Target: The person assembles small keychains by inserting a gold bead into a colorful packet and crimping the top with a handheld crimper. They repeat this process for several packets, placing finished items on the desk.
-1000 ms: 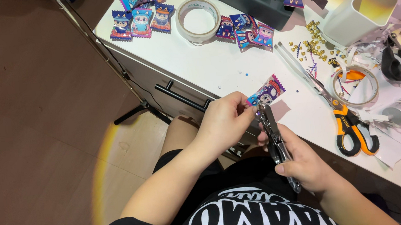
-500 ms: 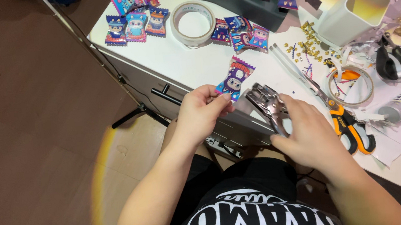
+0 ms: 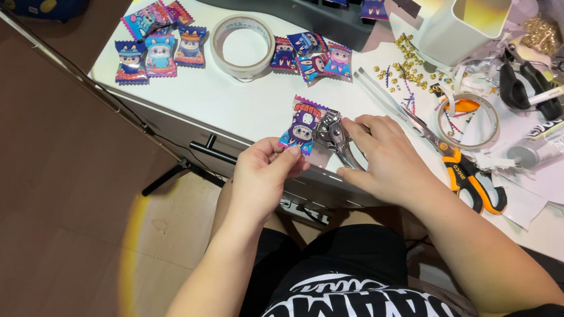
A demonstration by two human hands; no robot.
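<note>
A small purple candy packet (image 3: 302,127) is pinched at its lower edge by the left hand (image 3: 264,174), thumb and fingers closed narrow on it, right at the front edge of the white table (image 3: 234,104). The packet is held tilted, its right side touching a metal punch plier (image 3: 335,144). That plier is covered by the right hand (image 3: 386,161), fingers laid fairly flat over the handles, so how tight the grip is can't be told. Just right of that hand, orange-handled scissors (image 3: 464,176) are lying on the table. Further back, a tape roll (image 3: 242,46) is seen between two bunches of packets (image 3: 157,46), and a white cup (image 3: 464,18) is standing near some gold beads (image 3: 411,62).
</note>
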